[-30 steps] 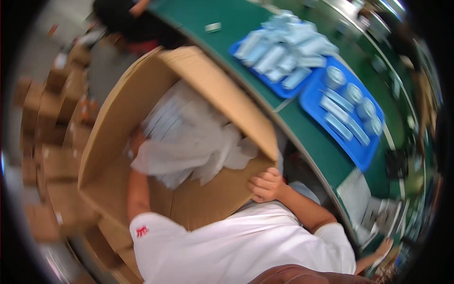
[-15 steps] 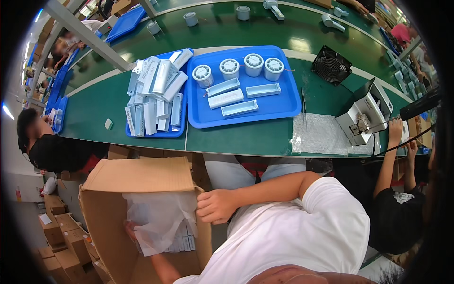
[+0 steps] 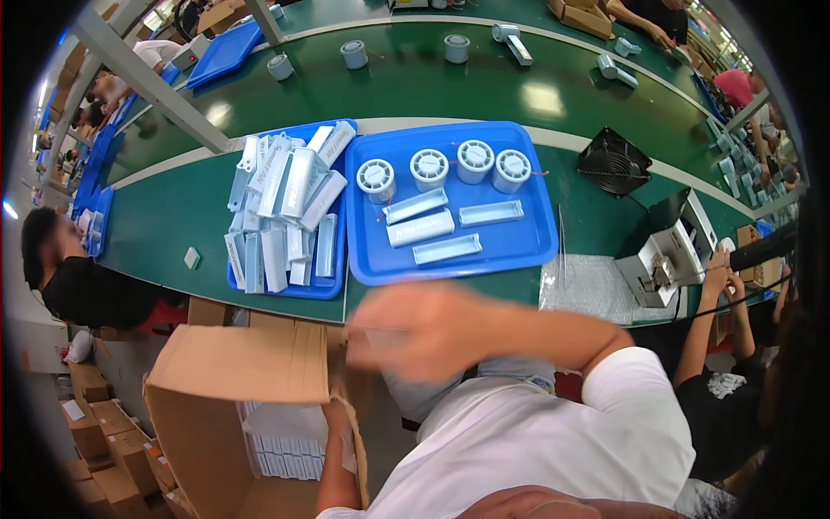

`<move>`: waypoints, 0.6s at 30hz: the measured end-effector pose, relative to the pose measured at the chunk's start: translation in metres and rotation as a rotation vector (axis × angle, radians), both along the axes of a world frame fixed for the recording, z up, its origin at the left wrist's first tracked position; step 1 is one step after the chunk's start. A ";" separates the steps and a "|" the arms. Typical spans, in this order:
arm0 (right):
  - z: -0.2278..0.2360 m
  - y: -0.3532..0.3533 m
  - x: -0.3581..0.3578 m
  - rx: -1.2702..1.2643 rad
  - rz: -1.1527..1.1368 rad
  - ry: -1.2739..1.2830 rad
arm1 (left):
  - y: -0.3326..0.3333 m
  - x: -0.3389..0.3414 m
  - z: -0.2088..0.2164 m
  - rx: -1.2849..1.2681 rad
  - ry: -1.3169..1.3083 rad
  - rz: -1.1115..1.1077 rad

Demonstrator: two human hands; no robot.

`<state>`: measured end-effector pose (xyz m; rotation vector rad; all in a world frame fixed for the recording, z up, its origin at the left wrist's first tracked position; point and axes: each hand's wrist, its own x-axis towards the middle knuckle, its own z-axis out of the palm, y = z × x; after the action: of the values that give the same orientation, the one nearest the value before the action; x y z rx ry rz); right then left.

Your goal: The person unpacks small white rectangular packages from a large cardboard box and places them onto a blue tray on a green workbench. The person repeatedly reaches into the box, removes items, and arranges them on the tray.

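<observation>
An open cardboard box (image 3: 235,359) stands at the lower left. Inside it lie rows of light blue plastic casings (image 3: 290,457), under a whitish translucent sheet (image 3: 281,421) at their far end. My left hand (image 3: 337,421) is in the box by its right wall, its fingers hidden behind the flap; a strip of clear film shows near the wrist. Smeared by motion, my right hand (image 3: 424,329) is above the box's right side, near the table edge. Whether it holds anything cannot be made out.
On the green table, a blue tray (image 3: 519,264) carries white round fan units and long casings. Left of it, a smaller tray (image 3: 327,285) is heaped with casings. A black fan (image 3: 614,162), bubble wrap (image 3: 584,290) and a white device (image 3: 661,268) stand right. Co-workers sit at both sides.
My right hand has let go of the box's right flap and risen toward the table. My left hand has moved right inside the box. The translucent sheet has shifted, baring more casings.
</observation>
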<state>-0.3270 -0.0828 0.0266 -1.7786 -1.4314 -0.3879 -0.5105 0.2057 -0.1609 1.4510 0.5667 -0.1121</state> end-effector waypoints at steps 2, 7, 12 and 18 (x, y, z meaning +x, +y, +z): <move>0.029 -0.043 0.082 -0.006 -0.273 0.193 | 0.009 0.003 -0.005 0.051 0.039 0.002; -0.010 -0.133 0.339 -0.069 -0.962 0.231 | 0.044 0.003 -0.015 0.199 0.152 0.010; -0.084 -0.169 0.474 -0.549 -1.285 -0.007 | 0.066 -0.014 -0.019 0.280 0.273 0.090; -0.105 -0.189 0.512 -0.739 -1.256 0.151 | 0.080 -0.027 -0.017 0.305 0.412 0.134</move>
<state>0.1847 -0.2717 -0.0788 -3.0976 -0.1300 -0.3257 -0.5373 0.2853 -0.1783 1.6913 1.0510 -0.2296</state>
